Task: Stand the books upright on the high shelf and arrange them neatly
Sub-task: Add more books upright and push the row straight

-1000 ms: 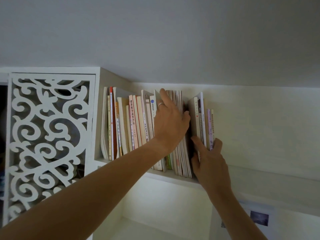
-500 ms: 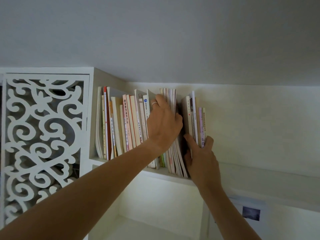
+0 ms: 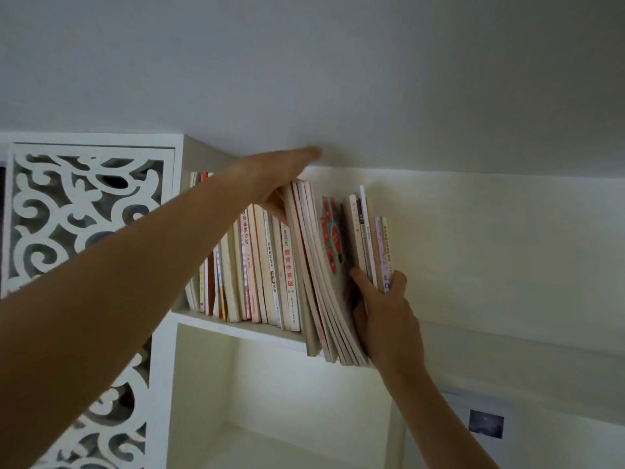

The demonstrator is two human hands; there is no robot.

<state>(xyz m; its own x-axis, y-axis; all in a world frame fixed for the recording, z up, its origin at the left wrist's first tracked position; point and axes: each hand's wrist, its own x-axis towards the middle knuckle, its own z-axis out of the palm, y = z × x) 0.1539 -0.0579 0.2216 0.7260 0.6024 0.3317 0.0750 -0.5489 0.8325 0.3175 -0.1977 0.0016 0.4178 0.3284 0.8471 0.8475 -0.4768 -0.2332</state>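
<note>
White walls and a pale ceiling frame the high shelf (image 3: 236, 328), a white board beside a carved fretwork panel (image 3: 84, 211), with a row of books (image 3: 257, 265) standing on it. Most of the row is upright, but a bundle of thin booklets (image 3: 321, 282) in the middle leans, its tops tipped left and its lower ends jutting past the shelf edge. At the top of that bundle the left hand (image 3: 277, 177) lies flat and unclenched, fingers stretched toward the ceiling line, thumb against the booklet tops. Lower down, the right hand (image 3: 385, 313) grasps the few upright books right of the bundle (image 3: 368, 242), thumb in the gap beside the leaning booklets
</note>
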